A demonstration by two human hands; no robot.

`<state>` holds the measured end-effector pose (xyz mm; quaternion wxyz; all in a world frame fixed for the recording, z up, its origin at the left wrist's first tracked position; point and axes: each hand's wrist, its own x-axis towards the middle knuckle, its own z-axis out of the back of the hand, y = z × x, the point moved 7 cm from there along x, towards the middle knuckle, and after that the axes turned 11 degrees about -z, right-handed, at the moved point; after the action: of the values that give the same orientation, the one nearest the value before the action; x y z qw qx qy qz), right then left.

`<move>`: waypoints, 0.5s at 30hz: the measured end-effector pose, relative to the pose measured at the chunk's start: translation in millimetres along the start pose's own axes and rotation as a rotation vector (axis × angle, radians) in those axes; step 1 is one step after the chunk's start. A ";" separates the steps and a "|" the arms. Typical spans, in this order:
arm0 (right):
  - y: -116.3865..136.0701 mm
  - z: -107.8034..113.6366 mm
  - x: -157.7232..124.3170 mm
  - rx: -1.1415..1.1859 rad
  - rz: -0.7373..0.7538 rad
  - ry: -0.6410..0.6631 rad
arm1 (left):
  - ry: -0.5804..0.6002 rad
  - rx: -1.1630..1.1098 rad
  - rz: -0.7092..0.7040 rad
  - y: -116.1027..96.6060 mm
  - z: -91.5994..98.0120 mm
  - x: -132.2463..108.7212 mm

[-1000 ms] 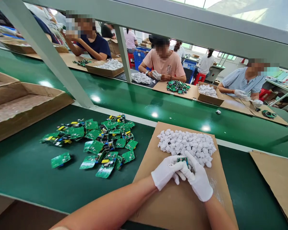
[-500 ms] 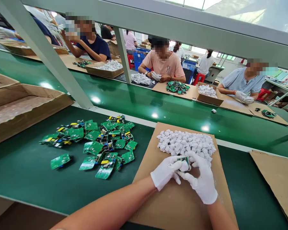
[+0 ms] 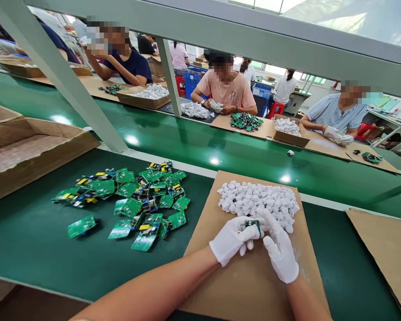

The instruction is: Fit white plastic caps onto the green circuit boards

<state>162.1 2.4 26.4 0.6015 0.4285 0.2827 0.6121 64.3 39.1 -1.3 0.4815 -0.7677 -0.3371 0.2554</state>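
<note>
Over the brown cardboard sheet [image 3: 240, 285], my left hand [image 3: 229, 238], in a white glove, is closed around a small green circuit board [image 3: 253, 224]. Part of the board is hidden by the fingers. My right hand [image 3: 282, 254], also gloved, is close beside it with thumb and fingers apart; whether its fingertips touch the board I cannot tell. Just beyond both hands lies a heap of small white wrapped-looking pieces [image 3: 254, 198]. To the left, a loose pile of green circuit boards [image 3: 132, 207] with yellow and black parts rests on the dark green bench.
Cardboard trays [image 3: 36, 162] stand at the left and another cardboard sheet [image 3: 387, 249] lies at the right. A grey frame [image 3: 220, 26] crosses overhead. Past the green conveyor belt [image 3: 187, 142], several people sit with similar boards and white pieces. One white piece [image 3: 290, 153] lies on the belt.
My right hand has opened, its thumb moving away from the board. The left hand keeps its hold. The white piece on the belt has shifted slightly left.
</note>
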 end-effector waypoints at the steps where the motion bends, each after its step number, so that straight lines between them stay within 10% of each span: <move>1: -4.3 -1.7 0.9 0.050 -0.066 0.007 | -0.009 0.011 -0.007 -0.2 1.3 0.2; 15: -22.0 -11.9 4.6 0.176 -0.364 0.099 | 0.102 0.049 -0.070 12.8 0.9 4.4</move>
<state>163.2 11.5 2.7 0.6479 0.3906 0.4370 0.4865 69.9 39.0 -13.6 0.5251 -0.7555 -0.3325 0.2072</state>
